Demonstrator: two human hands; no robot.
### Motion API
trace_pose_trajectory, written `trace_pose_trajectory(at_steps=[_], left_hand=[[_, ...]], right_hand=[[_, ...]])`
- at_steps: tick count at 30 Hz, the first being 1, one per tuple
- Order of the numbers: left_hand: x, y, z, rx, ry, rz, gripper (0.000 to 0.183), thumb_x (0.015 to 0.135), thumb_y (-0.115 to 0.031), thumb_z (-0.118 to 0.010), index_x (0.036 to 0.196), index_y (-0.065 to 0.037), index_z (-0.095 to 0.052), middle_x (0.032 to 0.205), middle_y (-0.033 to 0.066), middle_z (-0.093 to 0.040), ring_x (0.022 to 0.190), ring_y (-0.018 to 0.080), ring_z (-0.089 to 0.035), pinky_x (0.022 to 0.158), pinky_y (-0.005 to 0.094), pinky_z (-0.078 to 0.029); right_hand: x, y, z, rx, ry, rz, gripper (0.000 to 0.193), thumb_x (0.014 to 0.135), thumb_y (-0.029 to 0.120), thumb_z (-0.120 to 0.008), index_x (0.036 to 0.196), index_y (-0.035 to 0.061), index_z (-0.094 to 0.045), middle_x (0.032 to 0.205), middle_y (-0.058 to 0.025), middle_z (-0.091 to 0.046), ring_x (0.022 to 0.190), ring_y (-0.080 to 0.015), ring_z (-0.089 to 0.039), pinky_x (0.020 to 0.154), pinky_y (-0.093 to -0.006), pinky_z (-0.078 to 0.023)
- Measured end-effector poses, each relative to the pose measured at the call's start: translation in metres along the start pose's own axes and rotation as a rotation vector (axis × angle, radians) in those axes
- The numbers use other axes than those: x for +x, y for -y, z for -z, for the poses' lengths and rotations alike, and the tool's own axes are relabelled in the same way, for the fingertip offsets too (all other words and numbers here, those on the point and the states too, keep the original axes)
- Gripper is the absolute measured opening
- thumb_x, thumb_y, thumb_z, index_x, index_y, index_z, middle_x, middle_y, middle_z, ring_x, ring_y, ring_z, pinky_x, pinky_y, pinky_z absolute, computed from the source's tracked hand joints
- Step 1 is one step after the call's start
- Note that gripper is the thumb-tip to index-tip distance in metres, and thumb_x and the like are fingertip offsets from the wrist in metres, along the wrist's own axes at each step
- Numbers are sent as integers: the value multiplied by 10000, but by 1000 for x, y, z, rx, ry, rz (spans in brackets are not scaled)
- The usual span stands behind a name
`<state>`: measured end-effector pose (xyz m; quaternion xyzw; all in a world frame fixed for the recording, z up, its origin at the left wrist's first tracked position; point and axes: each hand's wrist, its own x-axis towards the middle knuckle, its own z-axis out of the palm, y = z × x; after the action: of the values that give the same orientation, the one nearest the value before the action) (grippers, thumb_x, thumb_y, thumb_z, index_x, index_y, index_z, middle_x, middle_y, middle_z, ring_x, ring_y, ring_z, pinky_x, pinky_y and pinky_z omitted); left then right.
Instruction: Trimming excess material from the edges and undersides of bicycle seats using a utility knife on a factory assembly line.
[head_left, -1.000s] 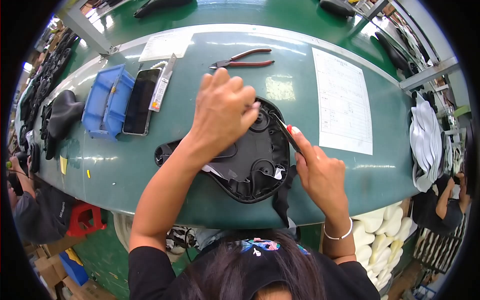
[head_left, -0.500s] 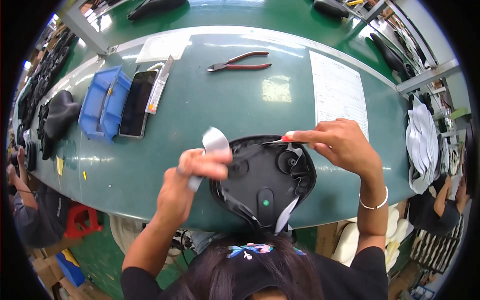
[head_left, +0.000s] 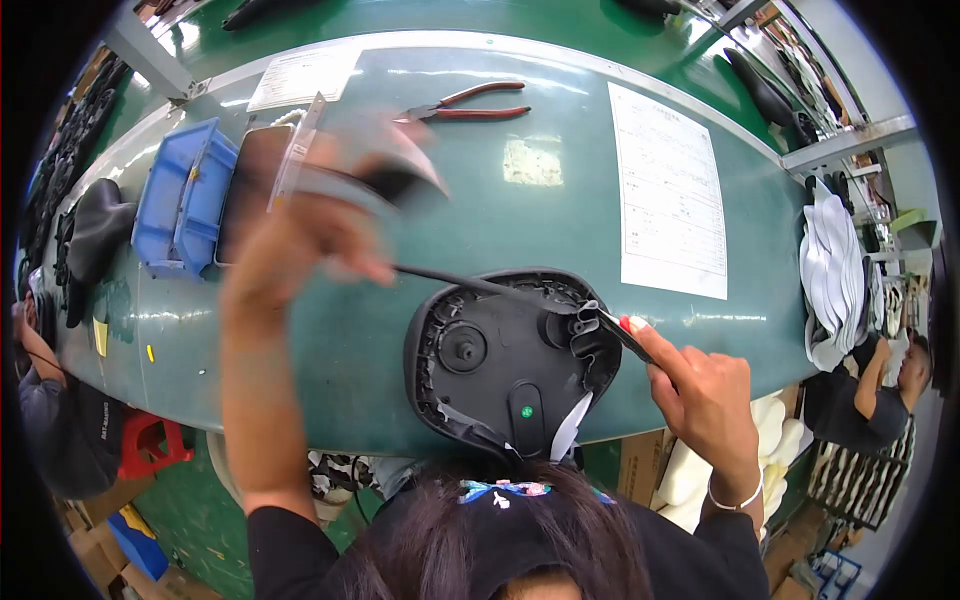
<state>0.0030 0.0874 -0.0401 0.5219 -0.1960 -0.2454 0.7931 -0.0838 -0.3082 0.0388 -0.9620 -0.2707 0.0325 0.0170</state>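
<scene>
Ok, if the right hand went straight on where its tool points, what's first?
For the right hand, likely the bunched cover edge of the black saddle; the thin tool it holds ends about there, though depth is unclear.

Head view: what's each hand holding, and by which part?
Right hand: a slim dark-handled tool, by its handle. Left hand: a black strip, toward the end away from the black shell; motion blur hides the exact spot.

The tabletop (head_left: 560,240) bears one upturned saddle (head_left: 485,395), one pair of pliers (head_left: 442,111) and two paper sheets (head_left: 670,190).
</scene>
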Motion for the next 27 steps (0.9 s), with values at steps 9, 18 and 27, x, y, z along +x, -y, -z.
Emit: trace_pose_trajectory(at_steps=[9, 18, 27], left_hand=[[110, 27, -112, 386, 309, -2, 164, 881, -188, -614, 860, -25, -619, 818, 59, -620, 820, 164, -601, 722, 276, -467], [123, -24, -139, 601, -1211, -653, 147, 917, -156, -553, 807, -61, -532, 717, 57, -558, 644, 142, -546, 516, 240, -382], [75, -26, -108, 503, -1299, -924, 218, 857, -187, -629, 925, -19, -508, 849, 81, -580, 737, 145, -565, 537, 273, -443]], right_hand=[[-3, -29, -16, 300, -16, 41, 539, 780, 70, -628, 1294, 214, -557, 556, -55, -482, 449, -241, -501, 453, -354, -384], [-86, 33, -40, 837, 38, -540, 563, 856, 67, -598, 1385, 75, -404, 995, -233, -646, 651, -322, -659, 581, -349, -508], [-66, 38, -56, 1525, -234, -667, 748, 843, 77, -649, 1455, 60, -218, 1176, -138, -566, 745, -108, -535, 686, -267, -476]])
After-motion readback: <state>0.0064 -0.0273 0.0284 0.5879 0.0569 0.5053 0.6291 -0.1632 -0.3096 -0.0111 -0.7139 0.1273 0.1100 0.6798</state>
